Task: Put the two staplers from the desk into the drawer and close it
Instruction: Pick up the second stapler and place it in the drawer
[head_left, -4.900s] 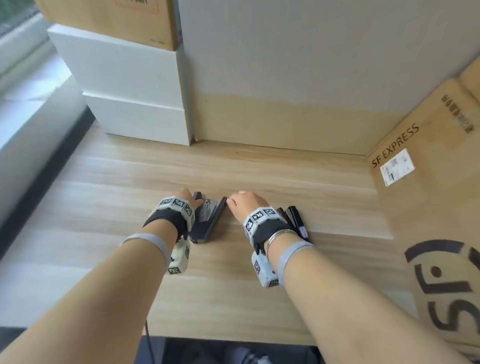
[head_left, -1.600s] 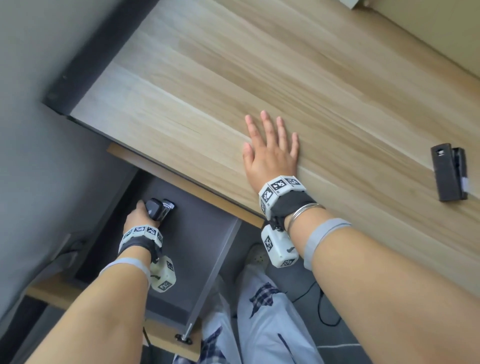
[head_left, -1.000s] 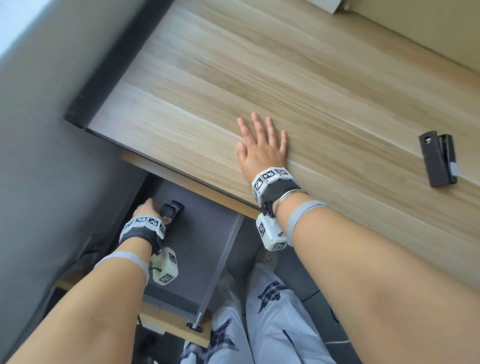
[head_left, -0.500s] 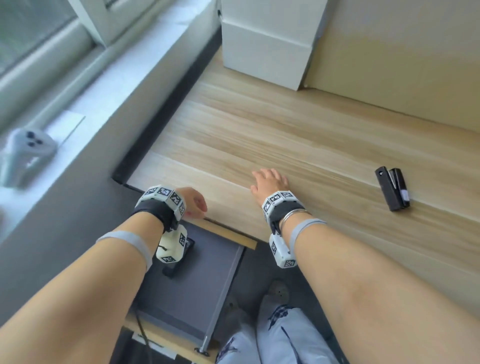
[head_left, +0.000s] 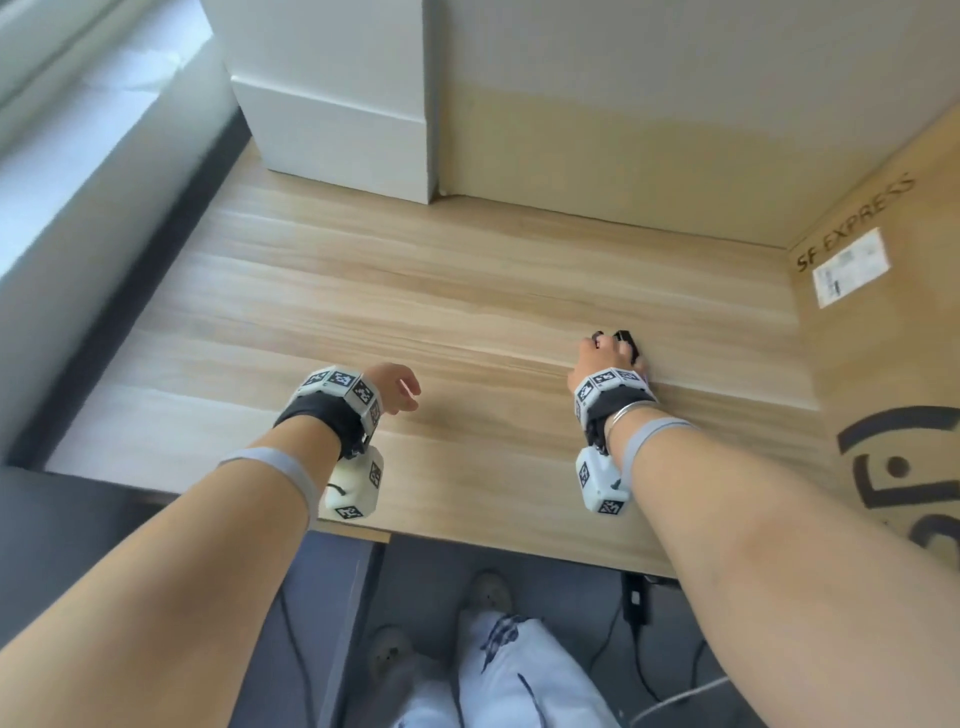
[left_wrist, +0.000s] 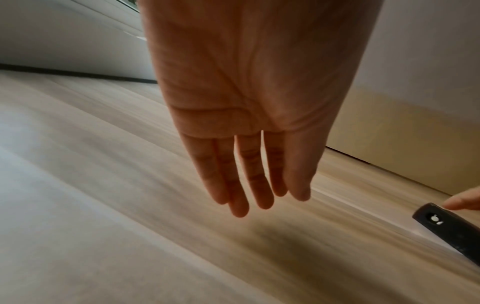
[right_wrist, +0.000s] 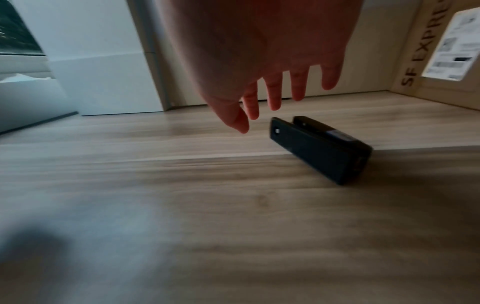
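Stapler: black stapler (right_wrist: 322, 149) lay on its side on the desk (head_left: 467, 312), out at about two o'clock from the person, near the cardboard box (head_left: 883, 364) with the SF EXPRESS print.
Right hand: right hand (head_left: 605, 358) hovered right over that stapler, fingers (right_wrist: 274, 90) spread and straight, thumb dipping towards its near end; no grip yet, nothing pinched, as the right wrist view showed daylight between fingertips and casing.
Left hand: left hand (head_left: 392, 387) hung loose and empty above the desk at about ten o'clock, fingers (left_wrist: 241, 181) relaxed and pointing down, holding nothing.
Drawer: dark drawer (head_left: 332, 597) stood pulled out under the desk edge at about seven o'clock, its inside mostly hidden by the left forearm.
Progress: only one stapler showed on the desk, so the other was probably down in the drawer already, though these views could not confirm it.
Left to do: grasp this stapler, carry it to the drawer, drop it in, push the drawer shut.
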